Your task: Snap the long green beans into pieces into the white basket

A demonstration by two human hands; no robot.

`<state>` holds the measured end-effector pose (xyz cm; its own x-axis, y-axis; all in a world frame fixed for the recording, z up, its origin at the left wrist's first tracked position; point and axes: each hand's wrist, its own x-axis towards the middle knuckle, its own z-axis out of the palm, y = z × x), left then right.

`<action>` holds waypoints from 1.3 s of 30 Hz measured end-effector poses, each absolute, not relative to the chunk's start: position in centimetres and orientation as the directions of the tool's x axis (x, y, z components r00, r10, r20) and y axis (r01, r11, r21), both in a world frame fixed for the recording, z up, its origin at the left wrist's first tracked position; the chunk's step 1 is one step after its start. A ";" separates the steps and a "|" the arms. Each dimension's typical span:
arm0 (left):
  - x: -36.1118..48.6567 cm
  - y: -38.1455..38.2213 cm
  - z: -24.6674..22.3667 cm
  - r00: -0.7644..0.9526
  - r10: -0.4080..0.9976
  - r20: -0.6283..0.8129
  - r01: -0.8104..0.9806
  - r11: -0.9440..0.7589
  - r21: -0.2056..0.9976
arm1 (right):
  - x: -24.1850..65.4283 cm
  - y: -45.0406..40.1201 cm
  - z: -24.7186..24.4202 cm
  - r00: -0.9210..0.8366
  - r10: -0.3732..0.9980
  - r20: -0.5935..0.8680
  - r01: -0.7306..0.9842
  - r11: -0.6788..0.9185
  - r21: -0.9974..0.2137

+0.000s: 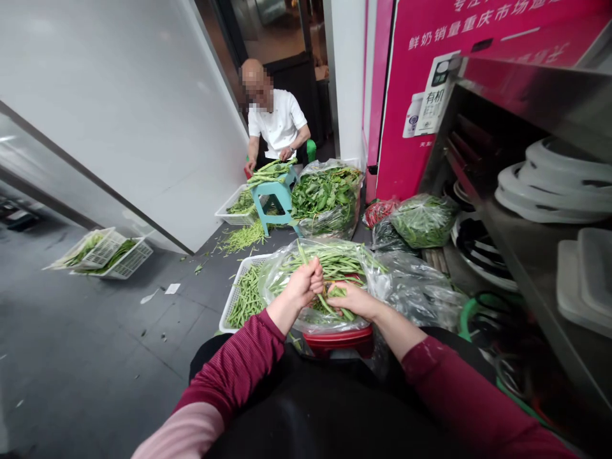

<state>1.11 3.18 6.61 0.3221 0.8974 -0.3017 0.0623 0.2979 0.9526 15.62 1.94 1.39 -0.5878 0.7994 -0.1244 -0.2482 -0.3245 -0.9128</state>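
My left hand [306, 284] is closed in a fist around a long green bean [303, 251], which slants down toward my other hand. My right hand [352, 299] is curled, palm up, around several green beans [337, 293]; their ends stick out past its fingers. Both hands are over an open clear plastic bag [282, 261] full of long green beans [335, 258]. The bag rests on a red stool or tub [337, 341], partly hidden. Left of it, a white basket [232, 305] holds many short bean pieces [249, 294].
Across from me a person in white [277, 118] handles green stalks on a teal stool [275, 191]. Bags of leafy greens [329, 191] and vegetables [423, 220] stand right of it. White baskets [112, 255] lie left on the floor. A metal shelf [516, 255] edges my right side.
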 end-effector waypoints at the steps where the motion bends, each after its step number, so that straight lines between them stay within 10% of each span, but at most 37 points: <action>1: 1.0 3.5 6.5 0.309 0.900 -0.308 0.109 0.289 0.951 | 15.5 2.0 1.2 -0.550 0.823 -0.142 -0.260 -0.330 -0.908; 7: -0.5 5.1 4.8 0.293 0.912 -0.286 0.808 -0.077 0.584 | 16.7 3.7 0.4 -0.370 0.849 -0.378 -0.493 -0.524 -0.695; 15: 0.3 4.0 5.8 0.340 0.912 -0.229 0.935 -0.354 -0.021 | 17.2 3.6 1.2 -0.074 0.935 -0.347 -0.177 -0.355 -0.918; 22: 0.2 3.4 6.9 0.358 0.915 -0.188 0.922 -0.378 -0.083 | 17.3 3.8 0.4 -0.115 0.943 -0.311 -0.027 -0.316 -0.948; 29: 1.5 0.6 8.4 0.479 0.869 -0.124 0.875 -0.484 -0.007 | 16.8 3.9 0.0 0.004 1.000 0.029 0.737 0.016 -0.676; 33: 1.1 0.0 9.8 0.529 0.847 -0.045 0.848 -0.530 0.008 | 17.0 4.3 -0.4 0.034 0.998 -0.053 0.610 -0.063 -0.790; 39: -1.2 2.7 8.6 0.693 0.721 -0.006 0.718 -0.689 0.095 | 17.3 4.2 -0.8 -0.340 0.855 -0.390 -0.143 -0.458 -0.878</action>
